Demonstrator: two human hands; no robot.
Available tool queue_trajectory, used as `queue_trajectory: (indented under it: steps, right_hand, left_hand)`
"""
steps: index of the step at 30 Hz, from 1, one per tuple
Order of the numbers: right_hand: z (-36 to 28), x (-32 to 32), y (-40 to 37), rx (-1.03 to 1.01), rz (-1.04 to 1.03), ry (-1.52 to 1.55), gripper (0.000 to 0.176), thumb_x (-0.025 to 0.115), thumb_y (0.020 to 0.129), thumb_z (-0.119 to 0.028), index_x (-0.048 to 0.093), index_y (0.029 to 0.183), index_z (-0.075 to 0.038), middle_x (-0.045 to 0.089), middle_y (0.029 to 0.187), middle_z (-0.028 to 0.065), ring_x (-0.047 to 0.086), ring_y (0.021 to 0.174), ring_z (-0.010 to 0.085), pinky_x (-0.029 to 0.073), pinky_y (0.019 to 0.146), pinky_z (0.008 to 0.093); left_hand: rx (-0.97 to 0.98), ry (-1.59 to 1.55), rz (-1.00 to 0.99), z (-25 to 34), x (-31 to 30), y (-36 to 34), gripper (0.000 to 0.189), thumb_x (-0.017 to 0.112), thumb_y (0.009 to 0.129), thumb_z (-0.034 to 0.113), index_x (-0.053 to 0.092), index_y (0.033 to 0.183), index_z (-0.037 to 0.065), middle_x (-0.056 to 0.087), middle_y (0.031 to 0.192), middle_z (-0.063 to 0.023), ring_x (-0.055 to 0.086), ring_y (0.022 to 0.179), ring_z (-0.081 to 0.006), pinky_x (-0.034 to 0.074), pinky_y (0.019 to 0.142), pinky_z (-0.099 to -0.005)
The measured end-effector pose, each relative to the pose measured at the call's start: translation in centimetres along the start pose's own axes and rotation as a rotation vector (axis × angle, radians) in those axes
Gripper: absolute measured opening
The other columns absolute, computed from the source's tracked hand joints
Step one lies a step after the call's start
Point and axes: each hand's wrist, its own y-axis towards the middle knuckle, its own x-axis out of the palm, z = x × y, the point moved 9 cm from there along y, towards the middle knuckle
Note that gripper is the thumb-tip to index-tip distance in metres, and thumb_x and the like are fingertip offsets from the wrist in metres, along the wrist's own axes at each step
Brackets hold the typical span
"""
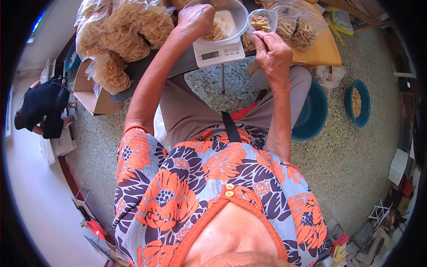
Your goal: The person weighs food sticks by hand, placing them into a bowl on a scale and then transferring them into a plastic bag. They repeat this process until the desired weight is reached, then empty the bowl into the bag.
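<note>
A white digital scale (219, 54) carries a clear plastic bowl (242, 22) with pale brown dried sticks (215, 33) in it. My left hand (195, 20) is curled over the bowl's left side, beside the sticks; its fingertips are hidden, so I cannot see what they hold. To the right of the scale, my right hand (272, 51) pinches the edge of a small clear plastic bag (272, 21). The bag's mouth is open, and similar dried sticks (260, 23) show inside.
Bags of pale, curly dried food (120, 31) crowd the dark table's left side. Filled stick bags (304, 33) lie on a yellow wooden surface (327, 49). Below stand a teal basin (311, 113) and a smaller teal tub (357, 104). A person in black (44, 107) is far left.
</note>
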Motion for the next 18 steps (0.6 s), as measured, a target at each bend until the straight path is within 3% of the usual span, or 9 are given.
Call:
queue_trajectory:
  steps: [9, 18]
  right_hand:
    - [-0.4, 0.2, 0.1, -0.008, -0.013, -0.011, 0.013, 0.078, 0.088, -0.012, 0.078, 0.099, -0.006, 0.076, 0.094, 0.013, 0.074, 0.083, 0.0319, 0.06, 0.075, 0.0382]
    - [-0.8, 0.2, 0.2, -0.003, -0.021, -0.026, 0.012, 0.077, 0.089, -0.012, 0.078, 0.099, -0.005, 0.076, 0.094, 0.013, 0.075, 0.084, 0.0312, 0.06, 0.075, 0.0382]
  left_hand:
    - [-0.013, 0.109, 0.068, 0.2, 0.4, 0.4, 0.028, 0.08, 0.074, 0.031, 0.077, 0.081, 0.004, 0.076, 0.089, -0.0191, 0.075, 0.087, -0.035, 0.058, 0.075, -0.0454]
    - [0.098, 0.087, 0.18, 1.5, 0.0, -0.6, 0.024, 0.076, 0.073, 0.027, 0.076, 0.078, 0.003, 0.075, 0.085, -0.0199, 0.075, 0.084, -0.0356, 0.058, 0.073, -0.0465]
